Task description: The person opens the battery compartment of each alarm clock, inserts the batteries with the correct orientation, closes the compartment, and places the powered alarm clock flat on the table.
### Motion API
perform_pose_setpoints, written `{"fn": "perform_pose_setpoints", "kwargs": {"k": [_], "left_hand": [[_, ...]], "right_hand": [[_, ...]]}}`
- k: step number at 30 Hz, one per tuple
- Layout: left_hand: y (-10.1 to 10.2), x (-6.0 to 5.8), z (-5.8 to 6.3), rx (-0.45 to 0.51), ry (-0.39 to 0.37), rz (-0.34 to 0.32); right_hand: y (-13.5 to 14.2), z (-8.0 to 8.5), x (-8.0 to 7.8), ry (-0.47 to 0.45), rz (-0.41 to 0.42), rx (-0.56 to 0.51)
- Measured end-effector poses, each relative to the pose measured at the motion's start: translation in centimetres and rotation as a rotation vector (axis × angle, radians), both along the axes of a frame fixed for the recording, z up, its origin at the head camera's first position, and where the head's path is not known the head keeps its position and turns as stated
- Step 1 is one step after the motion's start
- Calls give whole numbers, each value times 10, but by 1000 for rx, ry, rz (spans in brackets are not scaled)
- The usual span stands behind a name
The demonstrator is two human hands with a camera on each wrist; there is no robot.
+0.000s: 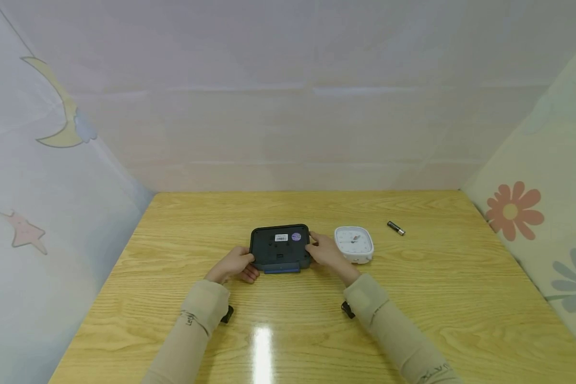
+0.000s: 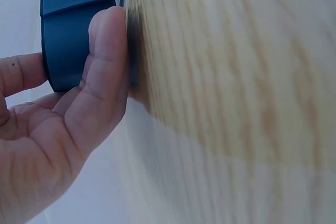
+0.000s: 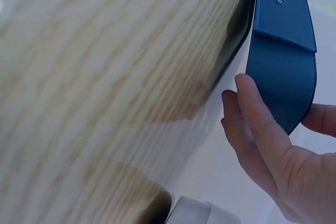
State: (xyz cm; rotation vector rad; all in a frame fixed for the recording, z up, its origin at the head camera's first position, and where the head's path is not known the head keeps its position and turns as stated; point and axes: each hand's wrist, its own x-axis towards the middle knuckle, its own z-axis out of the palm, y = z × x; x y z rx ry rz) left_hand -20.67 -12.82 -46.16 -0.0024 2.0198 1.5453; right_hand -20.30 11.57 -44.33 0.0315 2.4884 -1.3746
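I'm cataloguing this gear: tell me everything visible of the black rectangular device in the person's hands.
The device is a plastic-looking rounded rectangle, black on the upward face, bluish along its side. That face carries a white barcode label, a round purple sticker and small openings. A bluish raised section runs along the near edge. The left hand and right hand grip its opposite ends over the wooden table, left of the white clock. The downward face can't be made out.

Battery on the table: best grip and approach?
Likely best: pinch the battery across mid-barrel, from above, with the nearer right hand. It lies on its side, running from far left to near right, so thumb and finger should straddle its slim width. That hand grips the dark case, so free it first.
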Motion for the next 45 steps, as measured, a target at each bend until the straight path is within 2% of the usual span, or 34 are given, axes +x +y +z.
{"fn": "perform_pose_setpoints", "kwargs": {"k": [9,19,26,32,33,39,40,45], "left_hand": [[1,-1,-1,13,-31,3],[8,2,0,-6,17,25],[13,4,2,-2,15,48],[15,4,0,-4,22,43],[16,5,3,-2,24,36],[16,7,3,2,34,22],[16,5,0,-1,37,25],[17,5,-2,-5,43,15]], "right_hand": [[5,3,1,-25,-7,-56],[11,5,0,-13,-41,-138],[14,13,2,-2,-54,-179],[17,15,2,0,-45,-186],[17,15,2,1,-42,-190],[19,18,2,12,-34,-216],[19,18,2,14,-35,-217],[20,21,1,24,-45,-211]]}}
